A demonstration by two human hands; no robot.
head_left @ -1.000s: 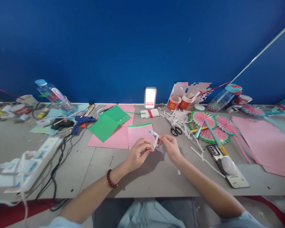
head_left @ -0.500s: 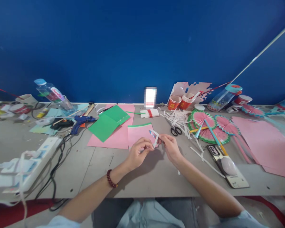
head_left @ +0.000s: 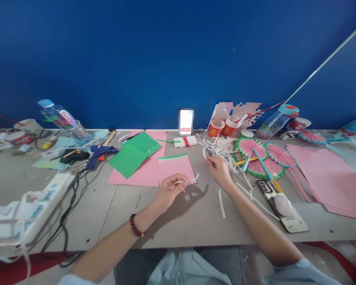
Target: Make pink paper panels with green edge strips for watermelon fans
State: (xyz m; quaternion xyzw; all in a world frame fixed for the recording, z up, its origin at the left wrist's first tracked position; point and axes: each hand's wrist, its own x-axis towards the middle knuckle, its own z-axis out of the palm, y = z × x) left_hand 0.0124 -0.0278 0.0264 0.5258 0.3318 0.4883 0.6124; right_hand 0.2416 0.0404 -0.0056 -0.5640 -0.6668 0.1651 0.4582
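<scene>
My left hand (head_left: 172, 190) is closed in a pinch over the front edge of the pink sheet (head_left: 175, 168), which has a green strip along its top. A short white tape strip (head_left: 195, 179) sticks out to the right from its fingertips. To the right, beside the heap of white paper strips (head_left: 221, 146), my right hand (head_left: 219, 172) is closed on a white ring with blue inside, apparently a tape roll (head_left: 205, 152). Black scissors (head_left: 214, 164) are mostly hidden behind that hand. Another white strip (head_left: 222, 204) lies on the table below it.
Folded green paper (head_left: 133, 154) lies at the left, near a blue glue gun (head_left: 99, 155) and power strip (head_left: 47, 206). Red paper cups (head_left: 216, 127), watermelon-patterned paper fans (head_left: 252, 152), a phone (head_left: 295, 217) and pink sheets (head_left: 338, 178) are on the right.
My hands have moved apart. The right hand went right and away with the roll; the left kept a short strip that earlier reached toward the right hand.
</scene>
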